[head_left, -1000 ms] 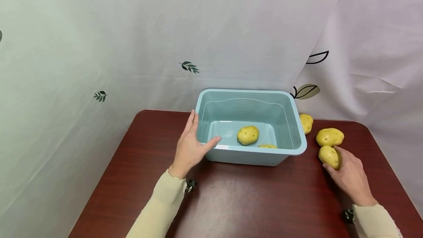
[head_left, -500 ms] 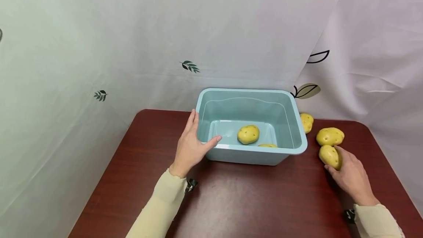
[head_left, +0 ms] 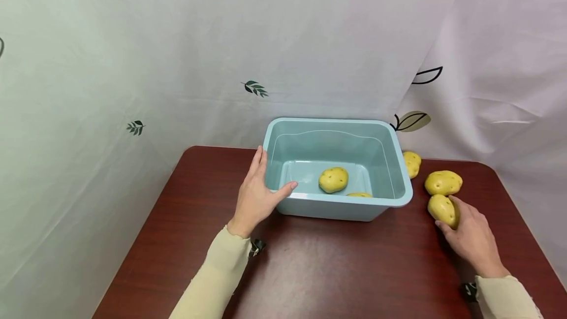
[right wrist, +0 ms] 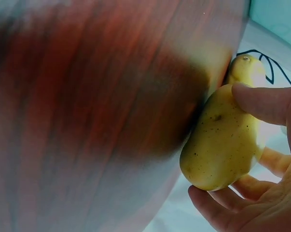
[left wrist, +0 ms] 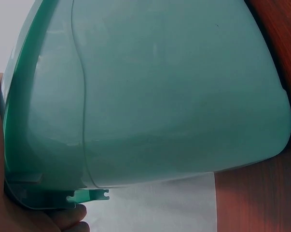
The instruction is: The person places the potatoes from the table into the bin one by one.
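Note:
At the near left corner of a light blue plastic tub (head_left: pixel 336 202), my left hand (head_left: pixel 254 198) rests with straight fingers along the left side and its thumb over the front rim. The left wrist view has the tub's outer wall (left wrist: pixel 159 96) filling most of it. Inside lie a yellow potato (head_left: pixel 333 180) and another potato (head_left: pixel 360 195), mostly hidden by the front wall. On the right, my right hand (head_left: pixel 473 233) grips a potato (head_left: pixel 443 209) between thumb and fingers, low at the tabletop; the right wrist view shows this potato (right wrist: pixel 222 140) from the side.
Just beyond the gripped potato sits another potato (head_left: pixel 443 182), close against it. One more potato (head_left: pixel 412 164) is partly hidden behind the tub's right side. Everything stands on a dark red-brown wooden table (head_left: pixel 336 270), with a white printed cloth (head_left: pixel 319 38) hanging along its back.

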The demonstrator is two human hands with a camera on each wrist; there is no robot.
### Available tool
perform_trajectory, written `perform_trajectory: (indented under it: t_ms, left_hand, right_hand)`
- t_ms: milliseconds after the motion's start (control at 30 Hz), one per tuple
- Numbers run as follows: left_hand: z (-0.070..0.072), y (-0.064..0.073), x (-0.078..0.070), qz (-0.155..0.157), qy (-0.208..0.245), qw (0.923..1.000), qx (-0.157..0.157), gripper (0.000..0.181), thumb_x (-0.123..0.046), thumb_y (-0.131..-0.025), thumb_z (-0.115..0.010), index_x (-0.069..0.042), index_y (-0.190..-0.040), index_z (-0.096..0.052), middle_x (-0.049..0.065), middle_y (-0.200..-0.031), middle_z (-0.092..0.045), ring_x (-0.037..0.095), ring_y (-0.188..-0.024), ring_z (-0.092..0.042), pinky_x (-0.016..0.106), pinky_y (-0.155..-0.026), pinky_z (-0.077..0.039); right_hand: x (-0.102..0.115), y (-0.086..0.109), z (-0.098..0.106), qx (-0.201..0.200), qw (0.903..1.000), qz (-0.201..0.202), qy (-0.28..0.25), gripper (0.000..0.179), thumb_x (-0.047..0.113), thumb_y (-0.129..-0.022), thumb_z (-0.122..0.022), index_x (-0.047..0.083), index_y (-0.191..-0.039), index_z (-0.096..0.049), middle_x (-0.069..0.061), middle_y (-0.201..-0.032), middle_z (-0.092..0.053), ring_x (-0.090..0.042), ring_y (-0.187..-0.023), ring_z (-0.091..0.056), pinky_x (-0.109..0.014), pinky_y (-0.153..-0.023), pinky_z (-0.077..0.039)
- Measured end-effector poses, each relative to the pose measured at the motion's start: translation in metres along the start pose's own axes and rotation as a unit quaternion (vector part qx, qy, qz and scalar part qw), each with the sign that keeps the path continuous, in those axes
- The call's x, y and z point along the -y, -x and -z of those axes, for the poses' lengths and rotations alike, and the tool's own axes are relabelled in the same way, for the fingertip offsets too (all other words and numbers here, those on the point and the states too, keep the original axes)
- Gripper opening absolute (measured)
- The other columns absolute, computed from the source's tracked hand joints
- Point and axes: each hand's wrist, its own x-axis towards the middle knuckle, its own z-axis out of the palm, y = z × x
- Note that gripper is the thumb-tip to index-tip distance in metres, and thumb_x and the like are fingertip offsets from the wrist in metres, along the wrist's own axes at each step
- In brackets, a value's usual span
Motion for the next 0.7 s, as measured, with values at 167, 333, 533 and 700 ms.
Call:
perform_trajectory:
  t_ms: [167, 333, 533, 700]
  left_hand:
    - [-0.001, 0.000, 0.000, -0.003, 0.001, 1.0000, -0.004, 0.109, -0.068, -0.082, -0.070, -0.002, -0.157, -0.028, 0.000, -0.167, -0.016, 0.023, -0.147, -0.033, 0.050, -0.108, -0.040]
    - [-0.001, 0.000, 0.000, -0.003, 0.002, 1.0000, -0.005, 0.108, -0.068, -0.082, -0.070, -0.002, -0.158, -0.028, -0.001, -0.167, -0.016, 0.024, -0.147, -0.034, 0.051, -0.108, -0.040]
    - [-0.001, -0.001, 0.000, -0.007, 0.002, 0.9999, -0.008, 0.108, -0.066, -0.082, -0.071, -0.002, -0.157, -0.028, 0.001, -0.167, -0.017, 0.025, -0.146, -0.035, 0.051, -0.107, -0.041]
    - [-0.001, -0.001, 0.001, -0.001, 0.004, 1.0000, -0.007, 0.108, -0.066, -0.082, -0.071, -0.003, -0.158, -0.028, -0.001, -0.167, -0.016, 0.024, -0.146, -0.034, 0.051, -0.107, -0.040]
  right_hand:
    - [-0.001, 0.000, 0.001, -0.015, 0.9998, 0.014, -0.001, 0.074, 0.005, -0.082, -0.077, -0.013, -0.142, -0.039, -0.044, -0.126, -0.044, -0.061, -0.111, -0.040, -0.070, -0.088, -0.031]
    - [0.001, 0.000, 0.005, -0.014, 0.9998, 0.011, -0.004, 0.076, 0.007, -0.083, -0.077, -0.012, -0.145, -0.037, -0.044, -0.128, -0.043, -0.061, -0.113, -0.038, -0.070, -0.089, -0.030]
    - [0.006, -0.001, 0.007, -0.018, 0.9997, 0.014, -0.005, 0.076, 0.007, -0.083, -0.077, -0.011, -0.145, -0.037, -0.042, -0.130, -0.043, -0.060, -0.114, -0.038, -0.070, -0.089, -0.030]
    - [0.012, -0.001, 0.010, -0.032, 0.9992, 0.022, -0.008, 0.074, 0.005, -0.082, -0.077, -0.011, -0.144, -0.039, -0.041, -0.130, -0.044, -0.059, -0.114, -0.039, -0.069, -0.090, -0.031]
